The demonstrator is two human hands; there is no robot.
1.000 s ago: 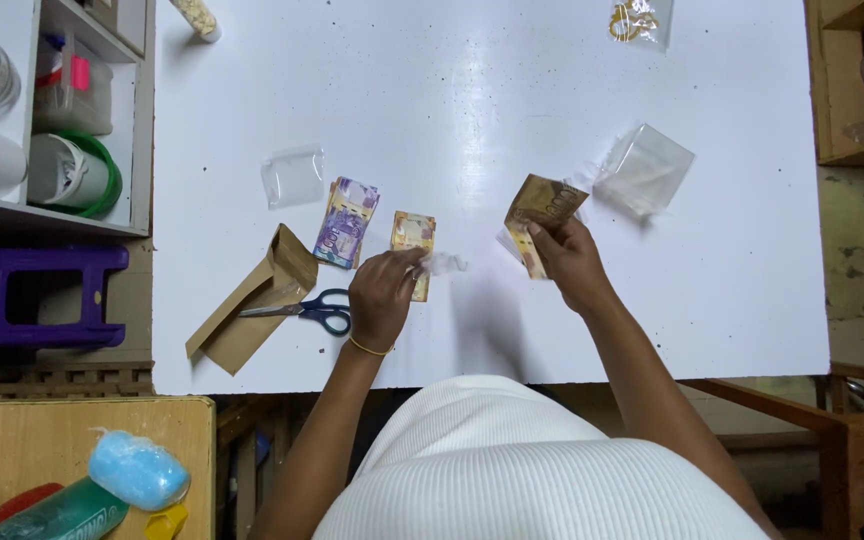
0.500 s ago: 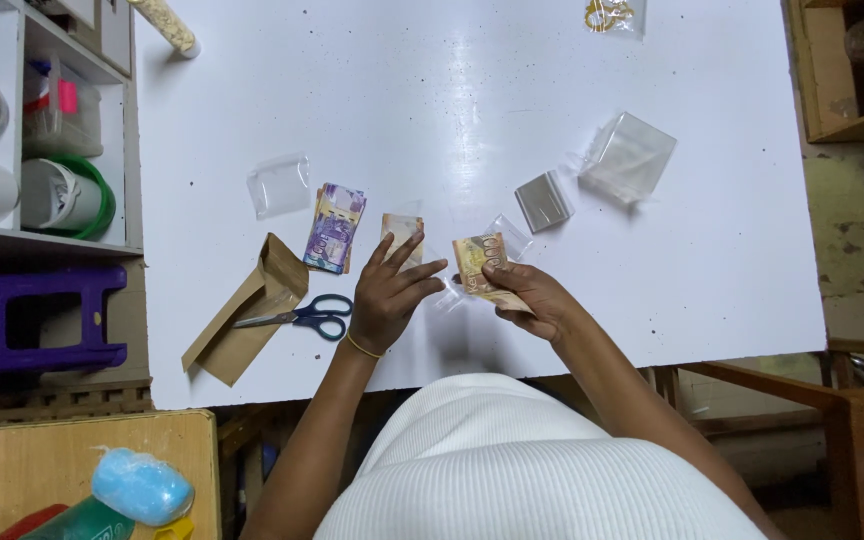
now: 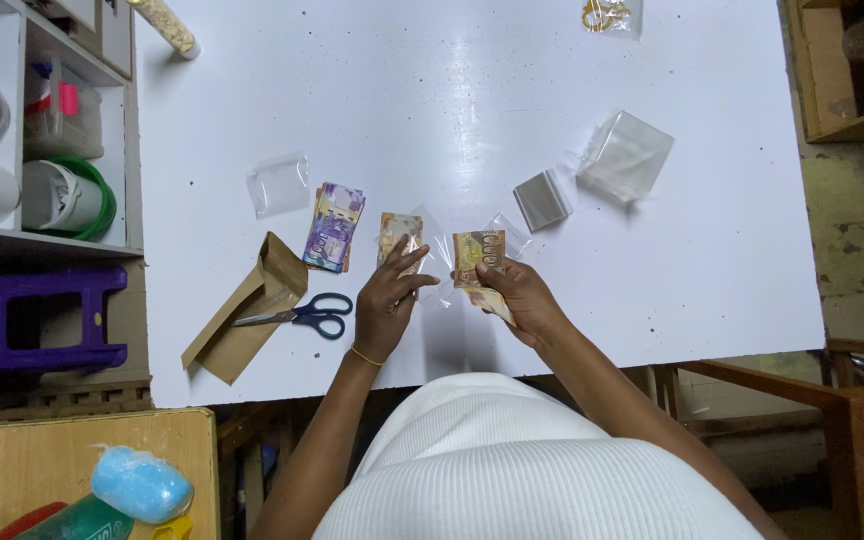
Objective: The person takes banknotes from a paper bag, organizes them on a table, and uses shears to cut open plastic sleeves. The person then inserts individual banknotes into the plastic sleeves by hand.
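Right hand point(image 3: 517, 300): fingers closed on folded tan banknotes point(image 3: 479, 262), held just above the white table point(image 3: 572, 60), near its front edge. Long axis of the notes roughly vertical in view, top end pointing away from the body, lower end tucked into the palm. Clear plastic bag point(image 3: 442, 258) between the hands, touching the notes. Left hand point(image 3: 389, 298): fingers spread, tips resting on a second tan note stack point(image 3: 398, 236) lying flat, long axis also away from the body; no closed grip. Purple note stack point(image 3: 332, 226) just left of that, slightly tilted. Blue-handled scissors point(image 3: 302, 314) on brown envelope point(image 3: 242, 310), blades pointing left. Grey pouch point(image 3: 541, 200) and further clear bags point(image 3: 624, 157) beyond.
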